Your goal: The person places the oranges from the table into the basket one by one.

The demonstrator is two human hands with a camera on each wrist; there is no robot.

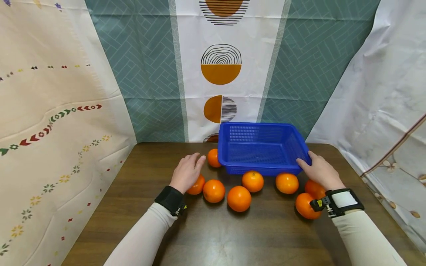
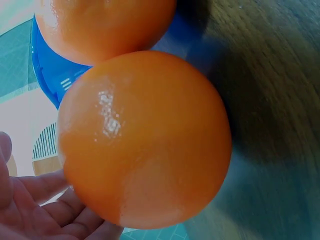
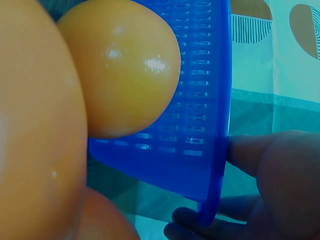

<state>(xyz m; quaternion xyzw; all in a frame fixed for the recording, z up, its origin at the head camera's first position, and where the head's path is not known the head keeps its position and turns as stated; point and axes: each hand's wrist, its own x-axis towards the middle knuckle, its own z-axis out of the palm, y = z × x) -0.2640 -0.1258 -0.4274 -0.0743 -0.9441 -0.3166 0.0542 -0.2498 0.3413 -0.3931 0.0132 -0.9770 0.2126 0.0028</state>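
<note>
Patterned cloth (image 1: 221, 37) hangs behind a brown wooden counter (image 1: 259, 236). On it, near the back edge, stands a blue basket (image 1: 257, 153). The right hand (image 1: 321, 170) pinches the basket's rim at its right front corner, thumb on one side and fingers on the other. The left hand (image 1: 185, 173), with relaxed fingers, is left of the basket, close to one orange (image 1: 197, 185); whether they touch, I cannot tell. Another orange (image 1: 213, 158) lies just left of the basket, four oranges (image 1: 239, 198) lie before it, and two more (image 1: 306, 205) lie to its front right, near the right wrist.
</note>
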